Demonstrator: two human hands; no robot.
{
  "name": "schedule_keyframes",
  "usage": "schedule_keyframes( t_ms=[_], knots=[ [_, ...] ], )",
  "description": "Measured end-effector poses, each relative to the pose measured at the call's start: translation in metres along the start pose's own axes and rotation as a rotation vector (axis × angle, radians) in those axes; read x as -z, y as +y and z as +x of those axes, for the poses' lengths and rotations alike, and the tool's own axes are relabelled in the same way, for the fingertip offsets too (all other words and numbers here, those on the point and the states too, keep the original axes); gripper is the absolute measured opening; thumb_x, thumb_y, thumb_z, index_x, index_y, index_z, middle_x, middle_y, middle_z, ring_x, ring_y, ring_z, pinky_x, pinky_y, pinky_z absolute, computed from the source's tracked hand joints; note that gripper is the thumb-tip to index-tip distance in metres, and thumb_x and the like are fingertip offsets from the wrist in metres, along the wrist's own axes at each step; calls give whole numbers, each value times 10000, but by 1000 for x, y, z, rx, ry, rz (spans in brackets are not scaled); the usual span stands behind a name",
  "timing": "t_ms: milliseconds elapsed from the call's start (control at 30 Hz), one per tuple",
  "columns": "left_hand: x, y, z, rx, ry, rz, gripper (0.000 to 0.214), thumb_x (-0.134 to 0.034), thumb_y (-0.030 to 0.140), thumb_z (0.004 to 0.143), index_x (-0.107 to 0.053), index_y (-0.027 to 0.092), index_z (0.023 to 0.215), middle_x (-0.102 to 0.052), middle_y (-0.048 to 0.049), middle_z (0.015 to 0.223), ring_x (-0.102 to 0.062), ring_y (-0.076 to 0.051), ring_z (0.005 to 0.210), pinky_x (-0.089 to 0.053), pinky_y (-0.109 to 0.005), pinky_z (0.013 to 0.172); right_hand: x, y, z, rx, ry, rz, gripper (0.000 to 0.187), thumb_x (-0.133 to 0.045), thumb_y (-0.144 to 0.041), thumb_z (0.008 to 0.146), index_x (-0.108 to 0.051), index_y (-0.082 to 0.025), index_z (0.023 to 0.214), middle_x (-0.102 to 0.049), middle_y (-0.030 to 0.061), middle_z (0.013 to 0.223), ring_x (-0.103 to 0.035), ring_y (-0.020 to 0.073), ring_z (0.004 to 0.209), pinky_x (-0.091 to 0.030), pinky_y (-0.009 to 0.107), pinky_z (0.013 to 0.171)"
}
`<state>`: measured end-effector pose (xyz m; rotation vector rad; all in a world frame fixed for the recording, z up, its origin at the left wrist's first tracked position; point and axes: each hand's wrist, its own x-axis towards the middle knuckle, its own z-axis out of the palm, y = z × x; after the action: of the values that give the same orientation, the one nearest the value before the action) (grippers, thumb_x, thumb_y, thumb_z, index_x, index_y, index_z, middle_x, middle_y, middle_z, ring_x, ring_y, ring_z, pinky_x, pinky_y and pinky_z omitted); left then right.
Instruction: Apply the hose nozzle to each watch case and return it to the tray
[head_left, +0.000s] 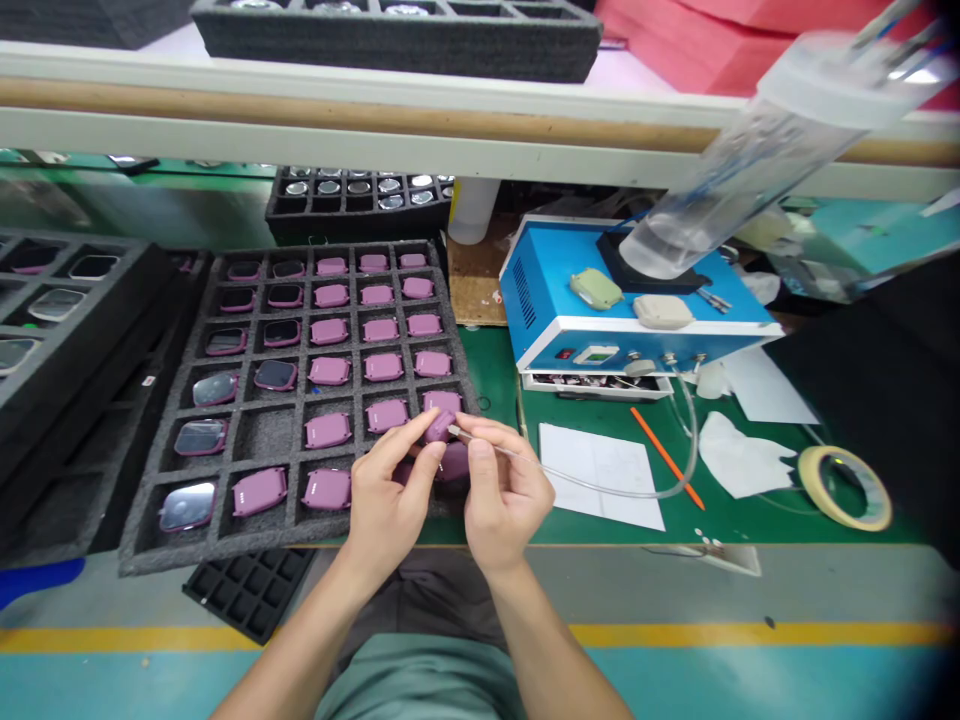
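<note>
My left hand (390,490) pinches a small purple watch case (440,425) between thumb and fingers, just above the near right corner of a black foam tray (169,530). My right hand (499,480) is closed on a thin metal-tipped nozzle (456,432) whose tip touches that case. A clear tube (615,490) runs from the nozzle to the blue machine (570,290). A second purple case (454,462) lies under my hands, partly hidden. The tray's cells hold several purple cases, some face down, some showing dark screens.
More foam trays lie at left and at the back. On the green mat are white paper (600,470), an orange pencil (664,455), a white cloth (742,455) and a tape roll (844,485). A clear cylinder (750,170) hangs overhead at right. A small empty tray (247,590) lies near my lap.
</note>
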<state>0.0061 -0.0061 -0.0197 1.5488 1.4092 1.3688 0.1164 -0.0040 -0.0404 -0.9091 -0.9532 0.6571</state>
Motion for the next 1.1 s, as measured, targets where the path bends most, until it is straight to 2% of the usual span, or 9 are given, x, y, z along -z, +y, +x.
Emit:
schedule_keyframes(
  t_ms=[633, 833, 1100],
  knots=[
    [1, -2, 3, -7, 8, 25, 326, -726, 308, 972, -796, 214, 1276, -823, -78, 1211, -805, -218, 976, -651, -300, 851, -2, -1, 4, 15, -6, -44, 125, -640, -196, 1014, -756, -240, 1026, -807, 63, 1048, -794, 189, 1021, -677, 350, 911],
    [1, -2, 4, -9, 11, 51, 327, -717, 322, 973, -798, 212, 1271, -816, -82, 1237, -804, -236, 1055, -643, -329, 952, -2, -1, 4, 8, -17, -3, 129, -634, -197, 1019, -754, -241, 1040, -805, 64, 1056, -794, 188, 1037, -674, 334, 896],
    [2, 0, 4, -21, 17, 63, 331, -709, 333, 976, -795, 198, 1266, -812, -91, 1248, -805, -238, 1072, -642, -327, 961, -3, -3, 6, 24, -17, -39, 122, -627, -208, 1019, -748, -224, 1018, -808, 73, 1033, -797, 192, 1025, -679, 342, 888]
  ],
)
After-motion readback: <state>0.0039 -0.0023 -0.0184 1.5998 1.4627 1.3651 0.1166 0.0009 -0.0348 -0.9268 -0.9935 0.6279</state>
